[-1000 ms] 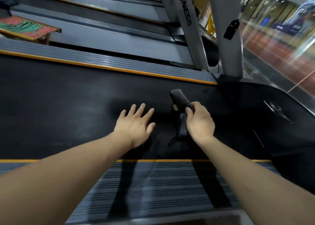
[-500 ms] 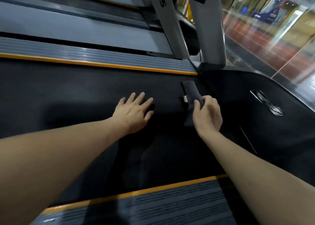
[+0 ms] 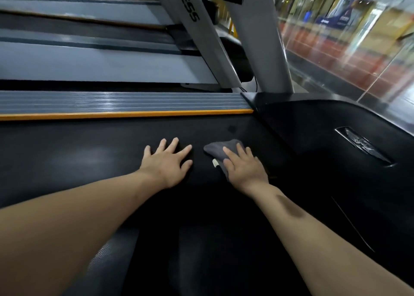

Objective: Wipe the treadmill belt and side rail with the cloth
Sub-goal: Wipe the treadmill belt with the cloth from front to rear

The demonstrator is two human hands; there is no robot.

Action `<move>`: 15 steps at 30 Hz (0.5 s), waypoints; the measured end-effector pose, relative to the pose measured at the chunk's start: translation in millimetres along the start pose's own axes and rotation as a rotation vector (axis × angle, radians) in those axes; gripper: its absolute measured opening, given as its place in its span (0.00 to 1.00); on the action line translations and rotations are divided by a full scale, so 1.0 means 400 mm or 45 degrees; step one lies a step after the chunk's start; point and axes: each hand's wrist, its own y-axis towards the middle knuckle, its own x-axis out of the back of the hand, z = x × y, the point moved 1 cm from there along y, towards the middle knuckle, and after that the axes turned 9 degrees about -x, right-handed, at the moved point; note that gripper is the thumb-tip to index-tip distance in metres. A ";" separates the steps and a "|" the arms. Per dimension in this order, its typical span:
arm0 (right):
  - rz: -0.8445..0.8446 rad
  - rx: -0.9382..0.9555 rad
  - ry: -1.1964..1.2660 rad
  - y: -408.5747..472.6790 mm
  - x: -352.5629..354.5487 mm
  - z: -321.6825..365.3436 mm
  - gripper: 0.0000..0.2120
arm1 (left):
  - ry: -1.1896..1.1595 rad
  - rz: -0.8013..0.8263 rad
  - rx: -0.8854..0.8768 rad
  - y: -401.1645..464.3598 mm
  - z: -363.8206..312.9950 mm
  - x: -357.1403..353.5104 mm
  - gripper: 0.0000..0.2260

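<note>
— Wiping yet?
— Right hand (image 3: 243,169) presses flat on the cloth (image 3: 218,149) on the belt (image 3: 78,161), near its front end; left hand (image 3: 167,162) rests spread beside it.
— And beyond?
— The side rail (image 3: 112,102) looks untouched.

A crumpled grey cloth (image 3: 218,150) lay flat on the black belt (image 3: 89,152), the ribbed grey side rail (image 3: 121,102) at its 12 o'clock.
</note>
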 end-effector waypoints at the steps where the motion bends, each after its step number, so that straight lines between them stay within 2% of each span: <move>1: 0.005 -0.001 0.016 0.015 -0.001 -0.001 0.25 | 0.007 0.032 0.017 0.007 0.007 -0.008 0.25; 4: -0.022 0.046 0.049 0.059 0.000 -0.003 0.24 | 0.026 0.056 0.013 0.015 0.016 -0.030 0.26; 7: -0.139 0.048 0.053 0.115 -0.003 -0.007 0.23 | 0.031 0.097 -0.019 0.026 0.029 -0.019 0.26; 11: -0.167 -0.083 -0.017 0.246 0.019 -0.012 0.23 | -0.077 0.242 0.027 0.071 0.041 0.020 0.26; 15: -0.343 -0.232 0.040 0.310 0.020 -0.045 0.23 | -0.077 0.180 0.046 0.108 0.028 0.009 0.25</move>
